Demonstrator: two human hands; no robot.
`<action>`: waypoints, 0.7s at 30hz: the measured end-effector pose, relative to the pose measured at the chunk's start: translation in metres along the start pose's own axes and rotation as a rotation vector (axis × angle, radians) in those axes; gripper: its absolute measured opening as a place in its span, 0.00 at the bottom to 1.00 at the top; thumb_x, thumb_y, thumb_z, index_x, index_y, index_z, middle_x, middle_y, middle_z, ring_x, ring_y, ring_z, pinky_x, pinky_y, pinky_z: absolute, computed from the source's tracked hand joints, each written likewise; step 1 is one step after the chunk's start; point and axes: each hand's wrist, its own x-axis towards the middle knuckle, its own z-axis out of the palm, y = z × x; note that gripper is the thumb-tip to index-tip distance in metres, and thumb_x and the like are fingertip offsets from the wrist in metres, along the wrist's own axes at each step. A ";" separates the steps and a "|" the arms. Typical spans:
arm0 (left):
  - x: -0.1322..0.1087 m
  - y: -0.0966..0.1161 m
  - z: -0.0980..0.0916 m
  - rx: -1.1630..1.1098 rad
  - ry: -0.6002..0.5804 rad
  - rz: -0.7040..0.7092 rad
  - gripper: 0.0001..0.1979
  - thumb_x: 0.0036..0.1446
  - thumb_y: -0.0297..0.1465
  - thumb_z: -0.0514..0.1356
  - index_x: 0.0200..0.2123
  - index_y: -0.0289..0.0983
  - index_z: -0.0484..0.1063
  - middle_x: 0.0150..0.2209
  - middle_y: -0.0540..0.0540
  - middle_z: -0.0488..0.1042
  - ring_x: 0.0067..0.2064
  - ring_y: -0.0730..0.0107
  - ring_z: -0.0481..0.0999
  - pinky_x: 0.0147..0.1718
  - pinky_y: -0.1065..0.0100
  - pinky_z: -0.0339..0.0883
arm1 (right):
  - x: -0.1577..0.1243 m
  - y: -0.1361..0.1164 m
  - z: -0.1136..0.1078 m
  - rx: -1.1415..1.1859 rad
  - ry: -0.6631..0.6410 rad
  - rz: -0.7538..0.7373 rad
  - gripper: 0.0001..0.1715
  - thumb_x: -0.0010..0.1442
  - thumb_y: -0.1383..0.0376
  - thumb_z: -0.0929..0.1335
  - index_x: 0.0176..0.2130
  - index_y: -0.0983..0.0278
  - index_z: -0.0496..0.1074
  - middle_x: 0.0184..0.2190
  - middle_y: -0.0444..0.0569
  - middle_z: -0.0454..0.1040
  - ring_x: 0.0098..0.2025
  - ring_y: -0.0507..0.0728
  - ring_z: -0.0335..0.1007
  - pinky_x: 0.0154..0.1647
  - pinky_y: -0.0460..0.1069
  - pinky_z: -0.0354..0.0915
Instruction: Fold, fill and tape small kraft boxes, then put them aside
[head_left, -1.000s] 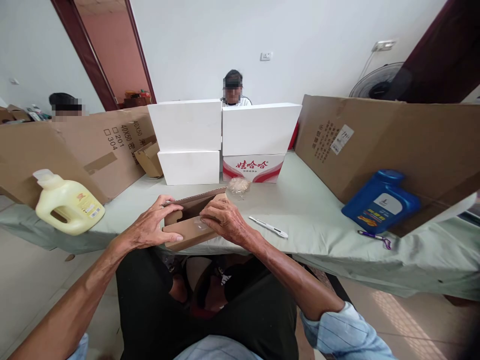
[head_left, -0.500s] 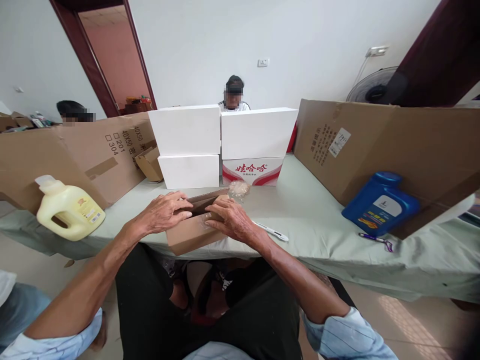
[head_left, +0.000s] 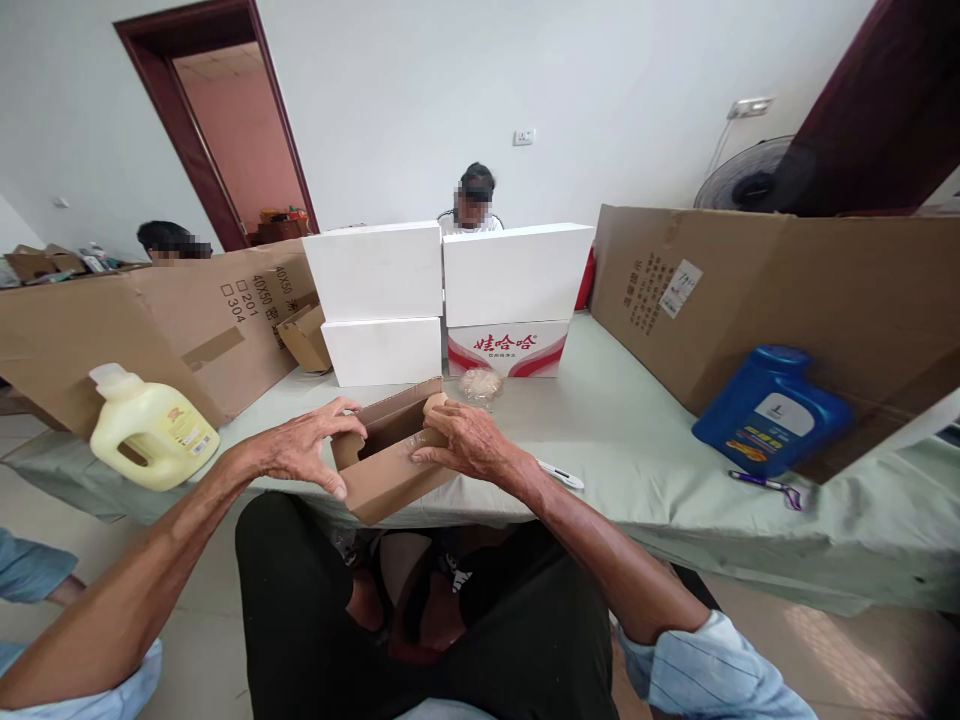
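Head: white boxes (head_left: 373, 275) beyond carton (head_left: 397, 482)

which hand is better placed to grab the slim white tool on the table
Likely the right hand: the slim white tool lies on its side of the open box, while the left hand is at the other end. The right would have to leave the box first.

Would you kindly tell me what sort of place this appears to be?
It looks like a plain indoor room, perhaps a makeshift workspace: a cloth-covered table bears stacked boxes, and a fan is visible behind.
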 end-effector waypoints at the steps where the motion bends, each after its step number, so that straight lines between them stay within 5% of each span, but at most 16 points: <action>1: -0.002 -0.003 0.001 0.001 0.004 0.004 0.37 0.42 0.58 0.78 0.53 0.47 0.81 0.70 0.39 0.67 0.63 0.42 0.77 0.47 0.59 0.80 | 0.001 -0.001 0.000 -0.003 -0.002 0.010 0.25 0.70 0.43 0.75 0.42 0.61 0.72 0.39 0.50 0.77 0.43 0.60 0.71 0.37 0.51 0.53; 6: -0.004 -0.003 0.004 0.036 0.084 0.027 0.35 0.45 0.57 0.79 0.50 0.45 0.80 0.68 0.38 0.68 0.63 0.43 0.76 0.58 0.54 0.74 | 0.006 -0.002 -0.006 0.038 -0.030 0.007 0.25 0.72 0.43 0.74 0.41 0.61 0.73 0.40 0.52 0.79 0.41 0.60 0.73 0.37 0.51 0.56; 11: 0.007 0.000 0.005 0.054 0.021 0.038 0.37 0.43 0.54 0.81 0.52 0.42 0.80 0.52 0.42 0.75 0.53 0.50 0.79 0.52 0.59 0.71 | 0.015 0.020 -0.001 0.123 -0.077 0.066 0.29 0.70 0.39 0.71 0.34 0.59 0.71 0.36 0.51 0.79 0.34 0.60 0.72 0.34 0.53 0.57; 16: 0.015 0.001 0.001 0.102 -0.034 -0.055 0.38 0.44 0.50 0.82 0.56 0.44 0.80 0.53 0.43 0.72 0.49 0.54 0.77 0.44 0.63 0.67 | 0.022 0.035 0.002 0.156 -0.143 0.105 0.28 0.67 0.40 0.72 0.31 0.58 0.70 0.32 0.49 0.77 0.31 0.59 0.71 0.32 0.52 0.57; 21: 0.013 -0.003 0.005 0.037 0.178 0.011 0.35 0.42 0.55 0.81 0.42 0.39 0.76 0.52 0.43 0.70 0.42 0.63 0.73 0.39 0.65 0.65 | 0.012 0.033 -0.007 0.176 -0.105 0.146 0.27 0.69 0.42 0.71 0.29 0.58 0.69 0.30 0.46 0.76 0.30 0.57 0.70 0.31 0.51 0.59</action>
